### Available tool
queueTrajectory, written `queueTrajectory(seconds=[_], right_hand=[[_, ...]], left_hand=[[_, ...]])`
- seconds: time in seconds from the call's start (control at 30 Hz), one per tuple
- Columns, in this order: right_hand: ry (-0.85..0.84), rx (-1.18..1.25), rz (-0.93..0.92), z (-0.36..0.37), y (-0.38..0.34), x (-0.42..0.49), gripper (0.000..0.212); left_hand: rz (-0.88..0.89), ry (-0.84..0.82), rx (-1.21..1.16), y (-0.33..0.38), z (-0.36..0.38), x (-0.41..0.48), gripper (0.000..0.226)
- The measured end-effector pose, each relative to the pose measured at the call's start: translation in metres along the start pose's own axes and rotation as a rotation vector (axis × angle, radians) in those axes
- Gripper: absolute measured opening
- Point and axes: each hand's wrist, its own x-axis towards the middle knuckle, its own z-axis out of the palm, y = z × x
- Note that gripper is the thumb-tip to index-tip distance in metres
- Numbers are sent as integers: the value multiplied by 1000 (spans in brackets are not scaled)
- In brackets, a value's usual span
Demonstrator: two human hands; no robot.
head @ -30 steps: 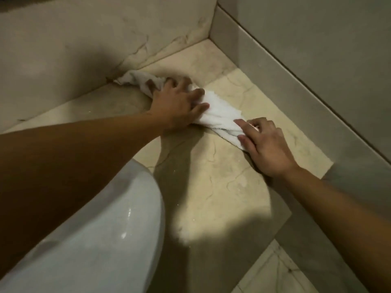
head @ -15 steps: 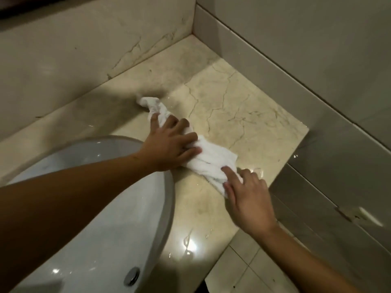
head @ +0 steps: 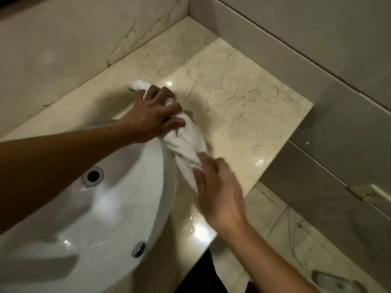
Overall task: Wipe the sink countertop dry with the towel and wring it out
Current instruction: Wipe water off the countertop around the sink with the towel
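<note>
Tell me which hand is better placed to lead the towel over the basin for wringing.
Probably left. The left hand grips the towel beside the sink rim, with its forearm crossing the sink. The right hand holds the near end over the countertop, farther from the bowl.

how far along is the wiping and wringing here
Done: the towel is gathered into a roll at the sink rim. In hand: the left hand grips its far end, the right hand holds the near end. Left: wringing it out; the countertop looks wet near its front edge.
</note>
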Motion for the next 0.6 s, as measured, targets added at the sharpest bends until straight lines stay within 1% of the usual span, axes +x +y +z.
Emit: queueTrajectory(seconds=[0.1,0.17,0.23,0.33,0.43,0.53,0.6], right_hand=[[16,-199,-31,-28,52,36,41],[1,-281,39,-32,76,42,40],[-26,-311,142,-23,81,34,40],[-48,-350,225,-2,62,13,39],[-97,-328,252,13,32,0,41],[-154,-292,272,28,9,-7,43],[-160,-278,240,36,-6,-10,41]], left_hand=[[-14,22,18,16,1,53,56],[36,-2,71,27,10,85,58],[130,-61,118,38,24,106,61],[208,-93,131,48,38,111,63],[284,-80,122,35,37,99,66],[375,-84,124,17,34,82,60],[396,-86,127,7,32,69,54]])
